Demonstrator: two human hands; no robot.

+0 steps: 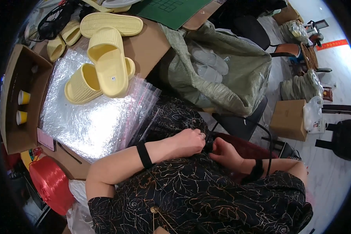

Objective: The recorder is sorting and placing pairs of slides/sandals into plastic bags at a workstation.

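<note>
My left hand (191, 141) is closed in front of my body, its fingers curled, with a ring on one finger. Close by on the right, my right hand (227, 153) is closed too, thumb and fingers bent inward. Between them shows a small black object (209, 143); its kind is not clear, and my fingers partly hide what they grip. Black straps circle both forearms. To the left, yellow slide slippers (111, 76) lie partly stacked on a pile of clear plastic bags (93, 124). Another yellow slipper (112, 24) rests sole up behind them.
An open cardboard box (11, 132) with two yellow-and-white paper cups stands at the left. Below it sits a red twine roll (52, 185). A green woven sack (238, 74) holds pale slippers on the chair (243, 121). A black cable (270, 142) loops near my right arm.
</note>
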